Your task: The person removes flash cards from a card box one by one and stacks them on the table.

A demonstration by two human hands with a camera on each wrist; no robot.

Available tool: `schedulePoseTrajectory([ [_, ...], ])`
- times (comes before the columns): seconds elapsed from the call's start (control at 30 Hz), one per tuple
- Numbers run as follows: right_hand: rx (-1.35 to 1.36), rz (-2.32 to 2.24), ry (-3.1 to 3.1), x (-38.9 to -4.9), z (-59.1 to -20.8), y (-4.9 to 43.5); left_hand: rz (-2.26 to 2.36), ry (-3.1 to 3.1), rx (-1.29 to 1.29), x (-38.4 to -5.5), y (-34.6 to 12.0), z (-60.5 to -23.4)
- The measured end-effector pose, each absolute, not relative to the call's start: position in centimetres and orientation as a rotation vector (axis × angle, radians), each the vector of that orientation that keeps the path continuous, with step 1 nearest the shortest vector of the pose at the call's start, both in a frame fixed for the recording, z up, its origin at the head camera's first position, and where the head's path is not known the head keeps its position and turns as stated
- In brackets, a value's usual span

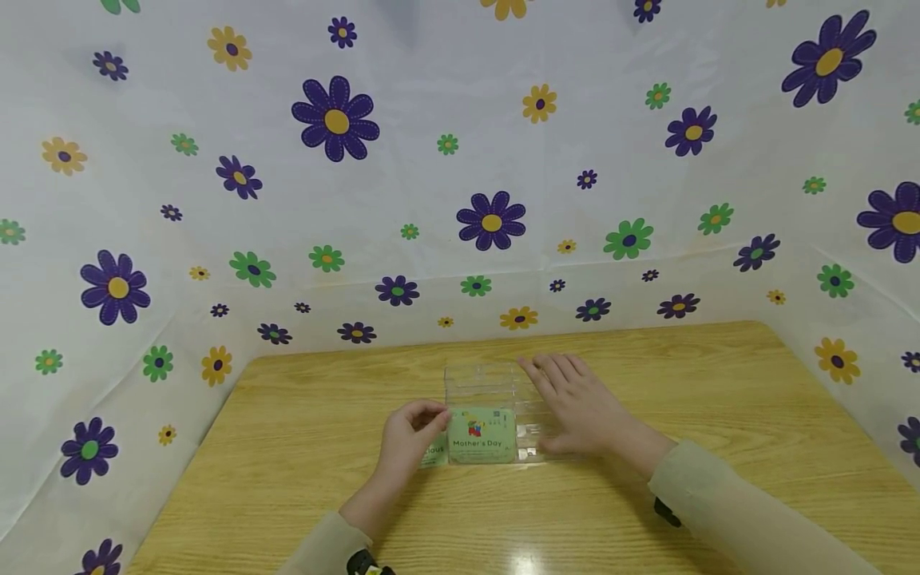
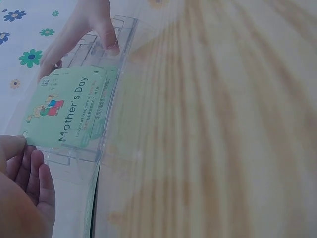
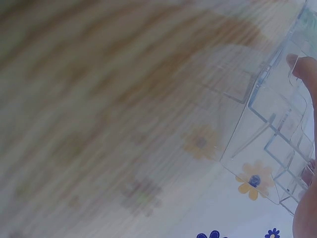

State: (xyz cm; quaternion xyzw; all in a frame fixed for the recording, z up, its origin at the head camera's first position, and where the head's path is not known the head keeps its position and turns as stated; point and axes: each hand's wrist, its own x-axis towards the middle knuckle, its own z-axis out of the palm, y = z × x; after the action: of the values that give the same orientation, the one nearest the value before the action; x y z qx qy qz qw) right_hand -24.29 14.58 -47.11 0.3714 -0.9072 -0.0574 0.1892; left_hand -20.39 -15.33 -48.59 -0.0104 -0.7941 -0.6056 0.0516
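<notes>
A clear plastic box with compartments (image 1: 480, 391) lies on the table. A pale green card printed "Mother's Day" (image 1: 482, 438) sits in its near compartment, with more green cards beneath it in the left wrist view. My left hand (image 1: 410, 438) pinches that card at its left corner, thumb on top (image 2: 12, 144). The right hand (image 1: 578, 403) rests spread over the box's right part, fingers straight, thumb toward the near edge (image 3: 297, 64). Another green card (image 1: 434, 454) shows partly behind the left hand, at the box's left.
The wooden table (image 1: 323, 447) runs around the box on all sides. Behind and beside it hangs a white cloth (image 1: 417, 176) with purple, yellow and green flowers.
</notes>
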Motion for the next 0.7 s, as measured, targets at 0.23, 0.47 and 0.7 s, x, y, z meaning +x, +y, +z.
schedulePoseTrajectory([
  [0.23,1.049,-0.156,-2.556,-24.21,-46.98,14.60,-1.872,-2.376,-0.035,-20.47,-15.24,-48.28],
  [0.47,1.050,-0.151,-2.540,-24.29,-47.08,14.62,-1.834,-2.386,-0.027,-20.79,-15.32,-48.32],
  [0.7,1.048,-0.158,-2.559,-24.32,-47.13,14.68,-1.835,-2.377,-0.040,-20.87,-15.32,-48.36],
])
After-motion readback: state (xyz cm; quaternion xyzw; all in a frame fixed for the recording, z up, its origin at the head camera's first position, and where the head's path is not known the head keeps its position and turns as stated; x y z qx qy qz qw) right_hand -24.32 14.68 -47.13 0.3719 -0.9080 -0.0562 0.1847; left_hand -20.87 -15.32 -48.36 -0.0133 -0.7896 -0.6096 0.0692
